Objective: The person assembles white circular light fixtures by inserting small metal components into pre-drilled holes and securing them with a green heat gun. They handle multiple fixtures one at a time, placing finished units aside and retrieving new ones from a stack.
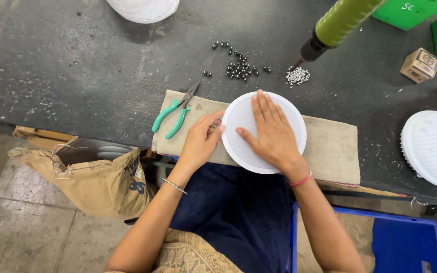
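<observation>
Right hand lies flat, fingers spread, palm down on a round white disc, no closed grip, just pressing on top. Left hand is at the disc's left edge, fingers curled and pinching the rim; what sits between the fingertips can't be made out. Disc rests on a beige cloth pad laid on the dark surface, near its front edge, right in front of the person. Green-handled pliers lie on the pad's left end, just beside the left hand, not touched. Behind the disc, a scatter of small dark round parts and a small heap of silvery screws on the surface. A green tool hangs tip-down above the screws. Another white ribbed round piece sits far right, well apart. Small cardboard box top right. Brown sack on the floor at left, blue crate lower right.
</observation>
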Demonstrator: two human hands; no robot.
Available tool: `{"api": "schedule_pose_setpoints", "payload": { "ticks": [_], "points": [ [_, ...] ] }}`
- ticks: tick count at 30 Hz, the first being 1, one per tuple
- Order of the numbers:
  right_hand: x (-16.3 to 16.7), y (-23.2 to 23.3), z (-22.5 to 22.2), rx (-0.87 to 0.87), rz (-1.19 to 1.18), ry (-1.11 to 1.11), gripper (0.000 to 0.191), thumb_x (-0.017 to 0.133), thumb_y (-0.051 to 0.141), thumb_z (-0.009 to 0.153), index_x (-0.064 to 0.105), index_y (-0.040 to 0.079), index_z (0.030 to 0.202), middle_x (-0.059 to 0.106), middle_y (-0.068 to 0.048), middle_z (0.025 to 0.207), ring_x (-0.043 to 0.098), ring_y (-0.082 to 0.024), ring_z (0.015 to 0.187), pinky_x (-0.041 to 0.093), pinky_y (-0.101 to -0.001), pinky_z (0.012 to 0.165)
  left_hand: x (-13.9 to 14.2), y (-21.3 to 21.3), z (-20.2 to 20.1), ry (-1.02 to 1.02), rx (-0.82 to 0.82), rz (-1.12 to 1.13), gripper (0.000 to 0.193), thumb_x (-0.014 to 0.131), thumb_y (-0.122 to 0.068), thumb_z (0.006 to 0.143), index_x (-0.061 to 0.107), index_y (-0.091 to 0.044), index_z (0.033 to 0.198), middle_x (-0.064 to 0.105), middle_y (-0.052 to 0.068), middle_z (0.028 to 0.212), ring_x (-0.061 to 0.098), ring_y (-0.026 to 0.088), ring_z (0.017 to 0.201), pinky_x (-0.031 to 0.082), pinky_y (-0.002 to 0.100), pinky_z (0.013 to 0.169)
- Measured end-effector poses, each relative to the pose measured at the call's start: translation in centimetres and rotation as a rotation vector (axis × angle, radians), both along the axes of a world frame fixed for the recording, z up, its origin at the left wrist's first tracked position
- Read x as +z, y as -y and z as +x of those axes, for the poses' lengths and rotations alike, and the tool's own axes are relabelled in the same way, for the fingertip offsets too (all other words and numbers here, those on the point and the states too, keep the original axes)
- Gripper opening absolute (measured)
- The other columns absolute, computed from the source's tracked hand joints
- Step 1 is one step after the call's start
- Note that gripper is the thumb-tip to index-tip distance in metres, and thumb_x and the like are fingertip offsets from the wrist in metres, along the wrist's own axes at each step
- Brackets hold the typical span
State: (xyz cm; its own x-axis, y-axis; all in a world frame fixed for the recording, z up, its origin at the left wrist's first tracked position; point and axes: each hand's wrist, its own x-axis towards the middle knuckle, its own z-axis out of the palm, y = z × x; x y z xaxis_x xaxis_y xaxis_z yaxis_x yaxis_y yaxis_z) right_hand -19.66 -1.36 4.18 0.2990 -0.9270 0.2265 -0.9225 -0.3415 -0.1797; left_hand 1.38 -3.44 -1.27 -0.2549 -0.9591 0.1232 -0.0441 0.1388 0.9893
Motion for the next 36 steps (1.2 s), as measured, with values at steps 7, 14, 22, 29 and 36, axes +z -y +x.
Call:
{"api": "schedule_pose_setpoints", "payload": {
  "ticks": [7,14,22,29,36],
  "points": [
    [2.5,-3.7,3.5,0.319,0.119,0.136,0.077,0.056,0.051,0.098,0.039,0.000,0.153,0.039,-0.020,0.159,0.037,-0.035,0.149,0.028,-0.0458,0.123,-1.6,0.8,0.4,-0.323,-0.042,0.291,0.049,0.049,-0.032,0.107,0.056,0.001,0.142,0.066,0.009,0.107,0.065,0.011,0.076,0.056,0.026,0.069],
    [4.2,-11.2,3.4,0.720,0.815,0.722,0.045,0.058,0.038,0.106,0.065,0.007,0.138,0.069,-0.013,0.138,0.062,-0.030,0.136,0.041,-0.0451,0.122,-1.1,1.0,0.6,-0.364,-0.054,0.348,0.051,0.047,-0.034,0.107,0.054,0.001,0.143,0.067,0.010,0.110,0.067,0.012,0.079,0.059,0.028,0.073],
    [2.4,-15.8,0.2,-0.265,0.384,1.003,0.040,0.066,0.016,0.095,0.066,0.009,0.134,0.073,-0.008,0.132,0.068,-0.019,0.121,0.053,-0.0330,0.100,0.8,0.2,-0.1,-0.092,0.021,0.212,0.039,0.061,-0.023,0.101,0.062,-0.001,0.133,0.068,0.009,0.106,0.067,0.011,0.079,0.058,0.027,0.068],
    [-1.1,-12.3,-3.0,-0.464,0.078,1.525,0.058,0.051,0.016,0.105,0.031,-0.006,0.155,0.046,-0.020,0.157,0.046,-0.024,0.144,0.038,-0.0366,0.117,2.0,0.1,-2.0,0.219,0.163,-0.102,0.032,0.074,-0.022,0.095,0.071,-0.003,0.120,0.066,0.006,0.095,0.063,0.013,0.075,0.054,0.029,0.067],
    [-0.5,-15.3,-1.4,-0.469,0.252,1.731,0.061,0.048,0.019,0.103,0.029,-0.005,0.156,0.051,-0.025,0.152,0.055,-0.029,0.134,0.046,-0.0431,0.107,2.6,-2.0,-0.3,-0.056,0.113,0.159,0.050,0.086,-0.024,0.077,0.051,-0.004,0.105,0.067,0.006,0.094,0.066,0.010,0.084,0.058,0.027,0.070]
  ]
}}
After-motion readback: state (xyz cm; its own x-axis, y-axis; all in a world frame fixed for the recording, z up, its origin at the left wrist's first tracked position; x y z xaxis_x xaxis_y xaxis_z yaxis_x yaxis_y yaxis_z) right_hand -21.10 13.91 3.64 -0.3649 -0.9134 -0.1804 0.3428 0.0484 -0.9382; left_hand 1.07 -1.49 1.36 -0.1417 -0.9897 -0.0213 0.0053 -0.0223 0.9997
